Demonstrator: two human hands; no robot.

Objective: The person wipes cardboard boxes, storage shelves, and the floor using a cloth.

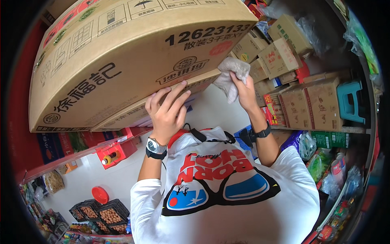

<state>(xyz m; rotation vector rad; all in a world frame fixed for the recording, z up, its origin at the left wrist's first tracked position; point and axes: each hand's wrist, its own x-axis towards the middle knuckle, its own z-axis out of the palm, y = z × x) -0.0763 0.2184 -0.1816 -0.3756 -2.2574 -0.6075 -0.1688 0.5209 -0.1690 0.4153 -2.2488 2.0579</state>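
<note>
A big brown cardboard carton (pixel 134 61) with dark print fills the upper left. Along its lower side runs the edge of another carton (pixel 134 106). My left hand (pixel 166 109) rests against these cartons with its fingers spread and holds nothing; a watch is on that wrist. In my right hand (pixel 244 87) is a crumpled greyish-white cloth (pixel 231 76), pinched between thumb and fingers at the carton's right end. The cloth lies close to the carton's corner; whether it touches the cardboard I cannot tell.
Stacked cartons (pixel 310 106) and a teal plastic stool (pixel 351 101) stand at the right. Wrapped goods (pixel 321 164) sit on lower shelving there. At lower left are black crates of eggs (pixel 110 216), a red round lid (pixel 100 195) and a red box (pixel 118 155).
</note>
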